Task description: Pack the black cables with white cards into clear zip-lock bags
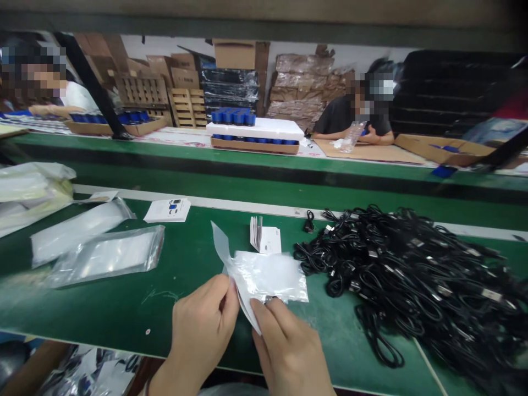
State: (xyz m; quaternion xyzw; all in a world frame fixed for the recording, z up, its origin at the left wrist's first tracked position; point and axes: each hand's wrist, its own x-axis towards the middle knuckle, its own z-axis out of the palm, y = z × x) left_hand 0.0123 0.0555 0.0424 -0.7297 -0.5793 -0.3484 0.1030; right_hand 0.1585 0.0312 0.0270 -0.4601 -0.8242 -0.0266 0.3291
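A small translucent white plastic bag (223,246) is pinched on its left side by my left hand (202,324). My right hand (286,344) closes on the same bag's lower right edge. A small dark and metallic bit (270,298) shows by my right fingers; what it belongs to is hidden. Just beyond, a stack of flat clear bags (272,272) lies on the green bench (198,242). Behind that stack are folded white leaflets (270,240), some standing on edge. Right of my hands spreads a large heap of coiled black cables (388,269) with metal plugs.
Packs of clear bags (111,250) and a printed white leaflet pile (168,210) lie at left. A bin of scraps (94,371) sits below the bench edge. Across a raised green ledge, two people work near blue cylindrical items (233,116) and cardboard trays (253,146).
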